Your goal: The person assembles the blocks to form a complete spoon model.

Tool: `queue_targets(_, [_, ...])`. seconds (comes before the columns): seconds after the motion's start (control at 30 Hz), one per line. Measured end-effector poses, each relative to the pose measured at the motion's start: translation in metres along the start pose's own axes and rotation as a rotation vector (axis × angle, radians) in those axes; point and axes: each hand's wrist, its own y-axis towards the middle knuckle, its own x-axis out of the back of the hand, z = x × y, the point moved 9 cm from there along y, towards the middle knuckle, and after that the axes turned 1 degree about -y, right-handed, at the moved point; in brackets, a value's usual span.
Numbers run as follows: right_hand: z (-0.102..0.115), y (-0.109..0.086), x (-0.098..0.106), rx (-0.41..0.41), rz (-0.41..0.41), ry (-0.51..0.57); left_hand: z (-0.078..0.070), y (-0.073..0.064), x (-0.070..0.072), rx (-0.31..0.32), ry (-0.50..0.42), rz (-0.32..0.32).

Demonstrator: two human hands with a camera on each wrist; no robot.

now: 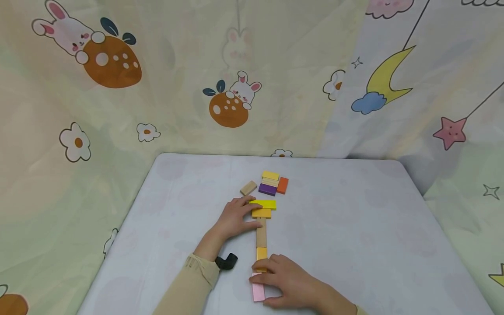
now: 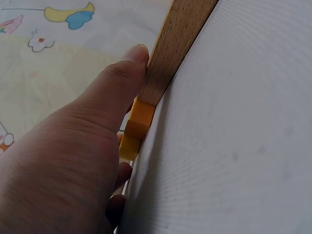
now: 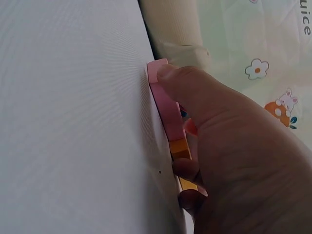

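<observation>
While right-hand fingers touch the pink block, cloth lettering reads "uice".

"What is the right hand doing?"

"Its thumb touches one end of a pink block, and two bent fingers lie over an orange block at the other end."

"Do the blocks touch?"

"They meet end to end. Some yellow shows between the fingers; whether it's the same orange block, I can't tell."

"And where on the tabletop?"

"The row lines up with its visible edge, though how near it lies is unclear."

"Behind?"

"A cream sleeve above the pink end, a red patch mostly hidden by the hand, and cloth printed with a flower and a rabbit."
</observation>
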Motion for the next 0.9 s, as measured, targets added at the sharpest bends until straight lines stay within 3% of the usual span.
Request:
queue_targets(0.17, [0.0035, -0.0010, 0.0011, 0.080, -0.045, -0.013, -0.0003, -0.0002, 0.0007, -0.006, -0.003, -0.003])
queue_targets(0.37, [0.0043, -0.0018, 0.0049, 0.116, -0.106, 0.011, -0.0010, -0.0004, 0.0011, -0.005, -0.012, -0.001])
queue_targets(0.9, [-0.0005, -0.0030, 0.0011, 0.076, -0.023, 0.074, -0.0004, 0.0004, 0.0009, 0.002, -0.003, 0.006])
